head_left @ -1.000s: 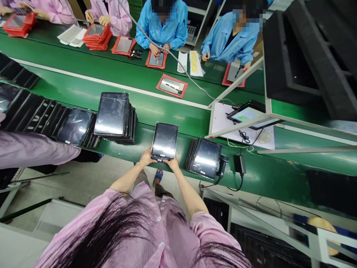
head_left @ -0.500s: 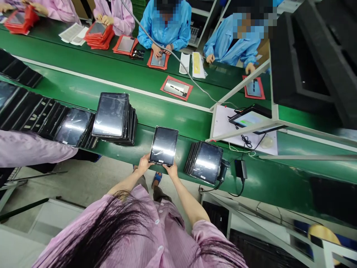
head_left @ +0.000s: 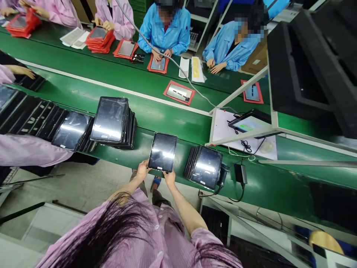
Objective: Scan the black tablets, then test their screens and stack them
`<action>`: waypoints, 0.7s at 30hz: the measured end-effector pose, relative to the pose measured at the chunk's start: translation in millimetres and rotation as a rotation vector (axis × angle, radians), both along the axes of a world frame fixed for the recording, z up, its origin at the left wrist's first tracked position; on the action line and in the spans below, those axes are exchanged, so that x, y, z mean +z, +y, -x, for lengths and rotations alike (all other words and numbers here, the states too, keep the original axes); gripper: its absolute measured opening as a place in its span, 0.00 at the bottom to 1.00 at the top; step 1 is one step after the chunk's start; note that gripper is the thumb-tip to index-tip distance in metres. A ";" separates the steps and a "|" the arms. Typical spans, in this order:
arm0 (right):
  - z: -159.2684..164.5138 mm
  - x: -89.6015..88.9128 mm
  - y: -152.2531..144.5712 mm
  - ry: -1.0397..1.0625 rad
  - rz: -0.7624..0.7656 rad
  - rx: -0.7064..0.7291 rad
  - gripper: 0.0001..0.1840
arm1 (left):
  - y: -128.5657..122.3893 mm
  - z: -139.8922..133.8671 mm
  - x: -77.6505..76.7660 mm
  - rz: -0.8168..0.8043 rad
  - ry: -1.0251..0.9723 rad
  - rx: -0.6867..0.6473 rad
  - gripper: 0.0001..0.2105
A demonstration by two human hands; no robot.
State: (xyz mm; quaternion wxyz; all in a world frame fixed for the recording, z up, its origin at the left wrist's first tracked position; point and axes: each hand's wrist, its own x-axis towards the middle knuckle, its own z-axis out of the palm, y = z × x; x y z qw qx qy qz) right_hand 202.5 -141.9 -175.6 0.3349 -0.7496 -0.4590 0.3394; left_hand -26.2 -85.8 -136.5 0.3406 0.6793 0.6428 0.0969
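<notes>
A black tablet (head_left: 163,152) with a glossy screen and a small white label lies face up at the near edge of the green bench. My left hand (head_left: 143,169) grips its lower left corner, and my right hand (head_left: 169,177) has hold of the bottom edge near the right corner. Fingertips under the tablet are hidden. To the left stands a tall stack of tablets (head_left: 109,119). On the right is a lower, slanted stack of tablets (head_left: 206,167), with a black handheld scanner (head_left: 223,174) against its side.
Leaning tablets (head_left: 36,117) line the bench's left side, beside a co-worker's sleeve (head_left: 30,150). A white board (head_left: 219,126) carries a lit tablet (head_left: 252,122) and cables. A power adapter (head_left: 240,174) lies right. Metal frame bars (head_left: 242,134) cross there. Co-workers sit opposite, near red-wrapped panels (head_left: 179,92).
My hands still hold the tablet in nearly the same place. The co-worker at far right has drawn both hands together, away from the red-wrapped panel. Another person's hand has appeared at far left.
</notes>
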 end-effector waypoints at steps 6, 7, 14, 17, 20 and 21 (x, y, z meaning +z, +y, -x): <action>11.8 -3.3 -7.0 0.032 0.041 -0.104 0.05 | -5.3 -5.5 8.1 0.059 0.101 -0.002 0.27; 13.9 -2.6 -8.2 0.041 0.047 -0.117 0.06 | -7.1 -6.2 8.7 0.061 0.105 -0.006 0.26; -10.2 14.8 -4.3 0.244 0.083 -0.124 0.14 | 10.8 17.7 18.2 0.218 -0.210 0.078 0.27; -36.7 22.4 21.3 0.402 0.078 -0.118 0.18 | 51.7 31.2 23.5 0.338 -0.440 0.258 0.23; -47.7 27.7 61.3 0.513 0.046 -0.207 0.25 | 98.2 21.4 26.3 0.351 -0.485 0.370 0.28; -46.3 29.8 74.5 0.574 0.037 -0.244 0.26 | 110.5 12.7 27.0 0.372 -0.528 0.397 0.32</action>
